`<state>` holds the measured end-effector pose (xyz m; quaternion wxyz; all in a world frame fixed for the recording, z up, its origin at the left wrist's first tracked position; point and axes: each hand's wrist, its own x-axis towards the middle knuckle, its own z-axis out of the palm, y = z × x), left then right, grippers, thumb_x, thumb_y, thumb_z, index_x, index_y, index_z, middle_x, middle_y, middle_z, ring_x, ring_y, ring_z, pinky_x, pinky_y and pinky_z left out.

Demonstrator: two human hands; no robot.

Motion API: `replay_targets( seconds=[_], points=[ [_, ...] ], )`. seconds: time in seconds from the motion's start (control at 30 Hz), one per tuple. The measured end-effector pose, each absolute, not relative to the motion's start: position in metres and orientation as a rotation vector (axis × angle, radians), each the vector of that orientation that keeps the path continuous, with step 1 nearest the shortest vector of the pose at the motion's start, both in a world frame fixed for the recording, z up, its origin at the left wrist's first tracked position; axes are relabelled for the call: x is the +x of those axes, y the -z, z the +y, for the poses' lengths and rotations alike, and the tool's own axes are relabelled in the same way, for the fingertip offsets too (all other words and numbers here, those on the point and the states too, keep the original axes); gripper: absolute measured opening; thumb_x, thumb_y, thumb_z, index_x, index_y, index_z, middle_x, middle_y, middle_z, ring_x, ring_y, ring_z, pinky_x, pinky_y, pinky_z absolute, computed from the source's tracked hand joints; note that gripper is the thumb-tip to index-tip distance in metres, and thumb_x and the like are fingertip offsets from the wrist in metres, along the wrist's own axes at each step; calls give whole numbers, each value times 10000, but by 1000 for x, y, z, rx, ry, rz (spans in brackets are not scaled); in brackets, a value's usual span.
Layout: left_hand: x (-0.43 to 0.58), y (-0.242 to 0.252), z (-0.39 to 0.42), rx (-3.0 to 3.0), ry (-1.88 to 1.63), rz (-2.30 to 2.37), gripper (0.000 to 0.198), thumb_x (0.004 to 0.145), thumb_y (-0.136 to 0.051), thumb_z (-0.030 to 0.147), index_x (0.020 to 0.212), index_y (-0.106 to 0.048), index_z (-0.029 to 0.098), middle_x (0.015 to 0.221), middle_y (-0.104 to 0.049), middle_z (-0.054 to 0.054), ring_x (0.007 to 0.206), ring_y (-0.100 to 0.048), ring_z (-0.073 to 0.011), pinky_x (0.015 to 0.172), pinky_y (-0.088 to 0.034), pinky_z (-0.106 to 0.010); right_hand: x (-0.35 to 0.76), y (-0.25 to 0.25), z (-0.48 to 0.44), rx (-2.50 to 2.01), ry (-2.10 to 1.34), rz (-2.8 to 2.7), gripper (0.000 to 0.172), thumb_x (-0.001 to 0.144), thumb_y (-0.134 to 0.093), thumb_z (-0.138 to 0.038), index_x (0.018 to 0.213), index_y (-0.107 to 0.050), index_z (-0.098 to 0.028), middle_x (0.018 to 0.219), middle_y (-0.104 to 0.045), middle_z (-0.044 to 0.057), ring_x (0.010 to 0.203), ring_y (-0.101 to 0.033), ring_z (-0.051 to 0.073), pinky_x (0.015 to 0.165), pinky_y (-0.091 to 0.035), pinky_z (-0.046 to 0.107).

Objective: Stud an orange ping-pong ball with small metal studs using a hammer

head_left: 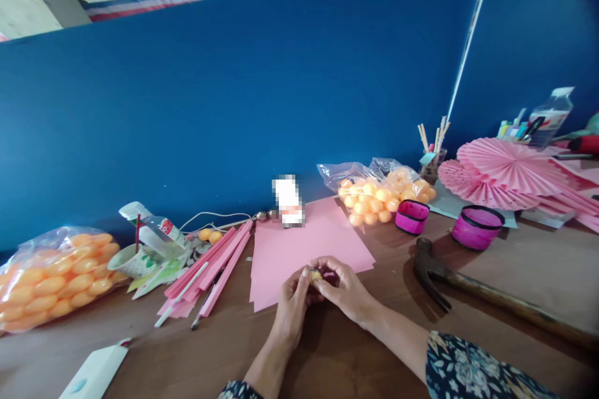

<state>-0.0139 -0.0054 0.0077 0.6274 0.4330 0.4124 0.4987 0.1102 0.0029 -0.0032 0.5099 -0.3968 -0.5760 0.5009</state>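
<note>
Since the yellow piece (316,275) looks light, perhaps soft, a gentle hold at its edges seems best, with left hand (294,297) and right hand (347,294) pinching it near the pink paper (299,249).

Hammer (503,303) right of right hand (349,293)

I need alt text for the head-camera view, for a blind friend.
A person's left hand and right hand hold a small yellowish object near pink paper sheets on a brown table. To the left lie pink strips and a bag of orange balls; to the right, another such bag, two magenta bands and a hammer.
</note>
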Motion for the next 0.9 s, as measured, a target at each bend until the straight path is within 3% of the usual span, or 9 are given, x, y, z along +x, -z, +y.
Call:
replay_targets(
  seconds=[0.9],
  points=[
    [-15, 1, -3, 983, -1182, 902, 322, 796, -478, 365, 945, -607, 111, 727, -595, -49, 650, -532, -118, 582, -428, -221, 110, 6, 4, -898, -1153, -1491, 338, 685, -572, -114, 1006, -530, -209, 1008, -552, 30, 871, -547, 152, 799, -447, 300]
  ],
)
